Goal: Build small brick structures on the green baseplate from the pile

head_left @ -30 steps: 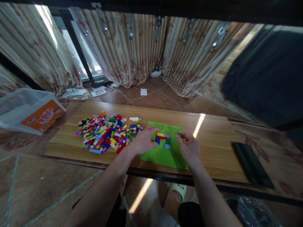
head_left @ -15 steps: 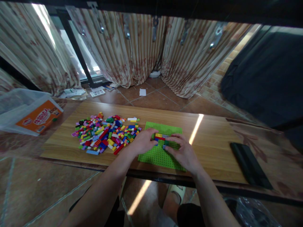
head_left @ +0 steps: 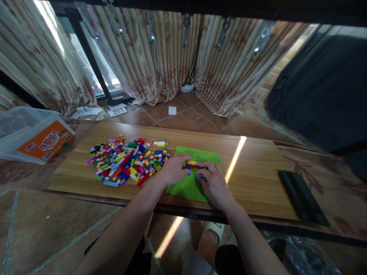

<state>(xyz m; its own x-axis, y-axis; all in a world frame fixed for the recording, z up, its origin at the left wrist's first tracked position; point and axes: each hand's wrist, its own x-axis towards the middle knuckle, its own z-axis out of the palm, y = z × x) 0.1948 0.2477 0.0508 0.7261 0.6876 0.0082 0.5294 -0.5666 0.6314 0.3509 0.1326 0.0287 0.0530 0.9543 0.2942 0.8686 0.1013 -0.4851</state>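
A green studded baseplate (head_left: 183,189) lies on the wooden board, and a small structure of toy bricks (head_left: 194,165) in yellow, red and blue stands on it. My left hand (head_left: 175,168) is at the structure's left end, thumb and fingers closed around the bricks there. From the right, my right hand (head_left: 212,180) grips the other end, its fingers bent over the bricks and covering most of them. A large loose pile of mixed bricks (head_left: 126,160) spreads over the board to the left of my left hand.
A clear plastic box (head_left: 43,118) with an orange label stands at the far left. On the right lies a dark flat object (head_left: 302,196). The wooden board (head_left: 255,172) has a bright streak of sunlight. Striped curtains (head_left: 160,57) hang beyond it.
My right hand has shifted slightly left, with its fingers drawn in closer around the bricks. My left hand keeps nearly the same place. The view has tilted a little.
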